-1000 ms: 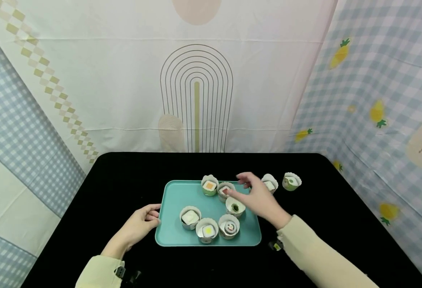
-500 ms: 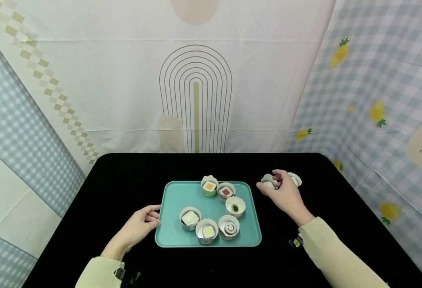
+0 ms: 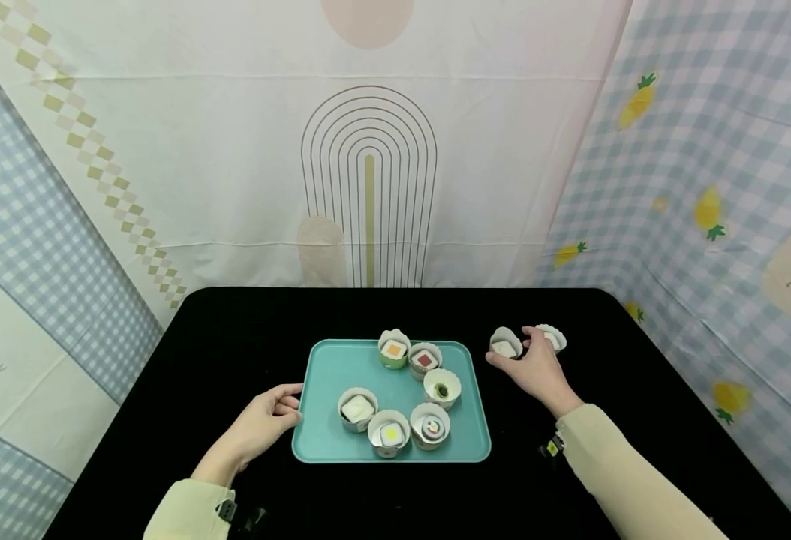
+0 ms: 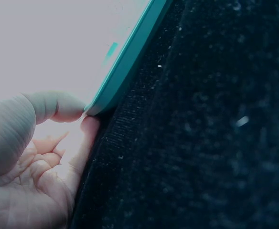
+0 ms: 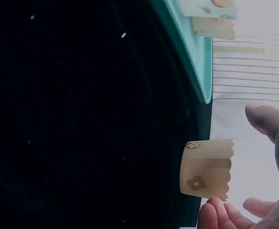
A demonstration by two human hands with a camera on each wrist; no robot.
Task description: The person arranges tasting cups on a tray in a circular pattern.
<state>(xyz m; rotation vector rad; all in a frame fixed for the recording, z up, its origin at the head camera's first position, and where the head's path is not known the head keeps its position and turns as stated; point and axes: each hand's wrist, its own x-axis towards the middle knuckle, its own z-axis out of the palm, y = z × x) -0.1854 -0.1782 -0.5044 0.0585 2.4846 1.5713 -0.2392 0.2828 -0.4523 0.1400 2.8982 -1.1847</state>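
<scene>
My left hand [image 3: 260,424] pinches the left edge of a teal tray [image 3: 328,367]; the left wrist view has the thumb and a fingertip meeting at its rim [image 4: 123,62]. To the right of the tray, a paper baking cup [image 3: 506,339] with a whitish piece inside stands on the black table. My right hand [image 3: 540,375] is spread around this cup. In the right wrist view the thumb is apart from the cup [image 5: 206,169], while the fingertips lie at or very near its rim. A second cup [image 3: 554,336] is partly hidden behind the right hand.
Several filled paper cups stand on the tray, among them ones with an orange-topped piece [image 3: 394,349], a red-topped piece [image 3: 425,360], a green centre [image 3: 441,390] and a yellow-topped piece [image 3: 390,433]. Patterned cloths [image 3: 490,165] hang behind and beside the black table [image 3: 267,315].
My right hand has moved right, from over the tray's right side to the paper cup beside it, then shifted slightly. The left hand stays at the tray's edge.
</scene>
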